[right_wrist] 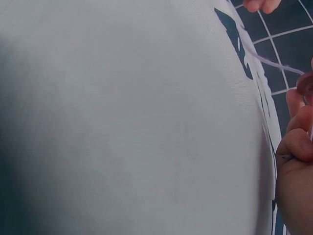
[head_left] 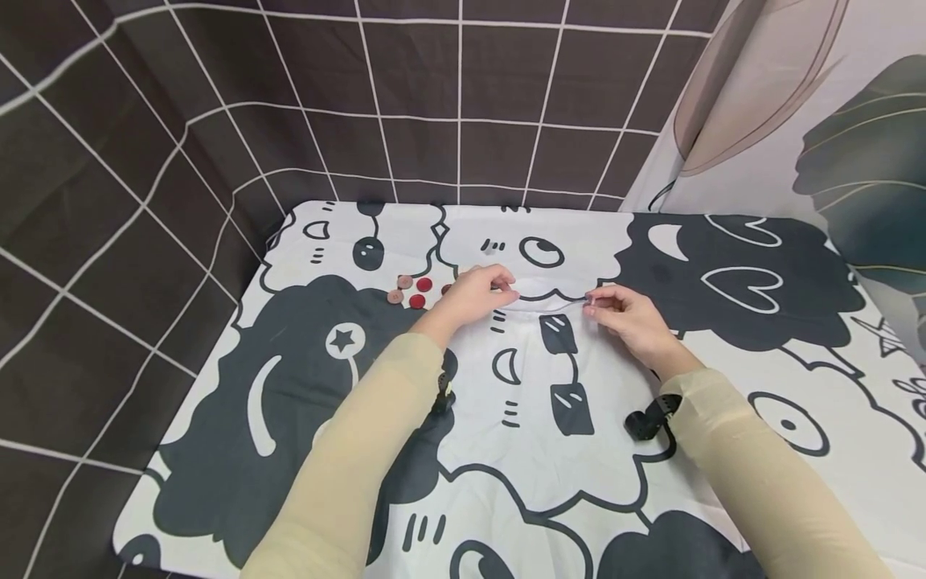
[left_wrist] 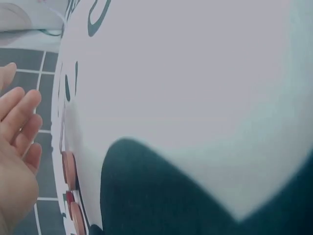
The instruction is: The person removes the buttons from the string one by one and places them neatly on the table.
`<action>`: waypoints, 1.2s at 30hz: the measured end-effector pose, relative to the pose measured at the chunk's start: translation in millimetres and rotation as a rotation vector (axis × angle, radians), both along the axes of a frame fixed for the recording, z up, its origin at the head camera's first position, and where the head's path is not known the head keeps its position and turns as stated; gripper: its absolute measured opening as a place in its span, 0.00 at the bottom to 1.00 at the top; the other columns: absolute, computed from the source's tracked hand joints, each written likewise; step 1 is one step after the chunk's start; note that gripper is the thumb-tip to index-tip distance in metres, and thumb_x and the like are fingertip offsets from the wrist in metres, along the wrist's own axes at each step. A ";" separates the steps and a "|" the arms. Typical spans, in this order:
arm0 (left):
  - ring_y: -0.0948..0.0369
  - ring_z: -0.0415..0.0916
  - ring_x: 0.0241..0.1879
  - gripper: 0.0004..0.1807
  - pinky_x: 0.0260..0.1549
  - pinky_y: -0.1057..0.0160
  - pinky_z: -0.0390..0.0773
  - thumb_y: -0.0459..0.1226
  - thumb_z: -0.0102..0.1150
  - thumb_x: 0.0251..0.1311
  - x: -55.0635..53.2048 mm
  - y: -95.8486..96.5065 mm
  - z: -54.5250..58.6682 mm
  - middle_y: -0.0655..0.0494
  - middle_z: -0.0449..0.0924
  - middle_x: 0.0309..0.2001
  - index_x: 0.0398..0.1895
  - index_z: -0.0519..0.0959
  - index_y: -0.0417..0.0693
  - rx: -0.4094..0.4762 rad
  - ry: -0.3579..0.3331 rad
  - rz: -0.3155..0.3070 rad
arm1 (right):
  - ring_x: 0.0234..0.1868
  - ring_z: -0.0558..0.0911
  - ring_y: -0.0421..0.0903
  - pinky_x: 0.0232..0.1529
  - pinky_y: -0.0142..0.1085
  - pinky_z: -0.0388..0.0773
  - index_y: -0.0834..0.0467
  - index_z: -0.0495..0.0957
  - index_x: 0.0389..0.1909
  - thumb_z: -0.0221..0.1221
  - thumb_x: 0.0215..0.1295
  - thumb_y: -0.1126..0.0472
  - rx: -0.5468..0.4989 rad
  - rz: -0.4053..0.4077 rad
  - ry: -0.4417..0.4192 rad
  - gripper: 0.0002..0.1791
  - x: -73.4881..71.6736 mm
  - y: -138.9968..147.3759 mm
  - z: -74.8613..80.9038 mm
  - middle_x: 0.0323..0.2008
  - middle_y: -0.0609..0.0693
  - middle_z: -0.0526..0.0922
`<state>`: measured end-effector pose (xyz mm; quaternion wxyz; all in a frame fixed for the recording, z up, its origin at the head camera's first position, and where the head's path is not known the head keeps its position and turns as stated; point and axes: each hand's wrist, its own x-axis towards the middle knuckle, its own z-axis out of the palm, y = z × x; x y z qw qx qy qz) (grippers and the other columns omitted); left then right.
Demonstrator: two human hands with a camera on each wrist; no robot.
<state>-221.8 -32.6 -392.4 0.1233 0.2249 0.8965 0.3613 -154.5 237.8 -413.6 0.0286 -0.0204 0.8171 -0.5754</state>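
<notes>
My right hand [head_left: 633,322] is held over the patterned cloth with its fingertips pinching a thin pale string [head_left: 546,311]. A reddish-brown round button [right_wrist: 306,84] shows at those fingertips in the right wrist view, where the string [right_wrist: 279,65] meets it; the frame edge cuts off part of the button. Across from it, my left hand [head_left: 473,296] is raised above the cloth near the string's other side, thumb and fingers apart. In the left wrist view its fingers [left_wrist: 24,112] are relaxed, nothing visible between them.
Just left of the left hand lie several loose buttons, among them a red button [head_left: 417,301] and a pinkish-brown button [head_left: 395,297]. The black-and-white cartoon cloth [head_left: 521,474] covers the table. Dark grid-lined fabric [head_left: 412,72] hangs behind and at the left.
</notes>
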 end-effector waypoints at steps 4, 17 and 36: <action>0.60 0.69 0.51 0.19 0.51 0.62 0.67 0.46 0.55 0.63 1.1 3.0 0.6 0.58 0.77 0.45 0.52 0.75 0.48 -0.008 -0.003 -0.033 | 0.28 0.72 0.36 0.22 0.27 0.67 0.67 0.73 0.49 0.64 0.58 0.63 -0.026 0.018 0.011 0.20 -1.2 -1.1 0.4 0.33 0.41 0.77; 0.63 0.69 0.54 0.30 0.55 0.64 0.65 0.51 0.56 0.61 7.3 13.6 10.3 0.60 0.76 0.53 0.64 0.68 0.50 -0.040 -0.113 -0.141 | 0.27 0.73 0.34 0.23 0.29 0.68 0.68 0.69 0.50 0.63 0.59 0.66 -0.041 0.033 -0.020 0.21 -4.7 -1.8 1.5 0.33 0.39 0.77; 0.63 0.73 0.49 0.21 0.50 0.71 0.68 0.43 0.55 0.63 7.7 32.5 4.8 0.55 0.79 0.48 0.57 0.74 0.43 0.132 -0.054 -0.121 | 0.29 0.72 0.38 0.27 0.30 0.70 0.63 0.70 0.51 0.66 0.57 0.60 0.052 0.048 -0.004 0.23 -0.8 -3.4 7.3 0.37 0.43 0.76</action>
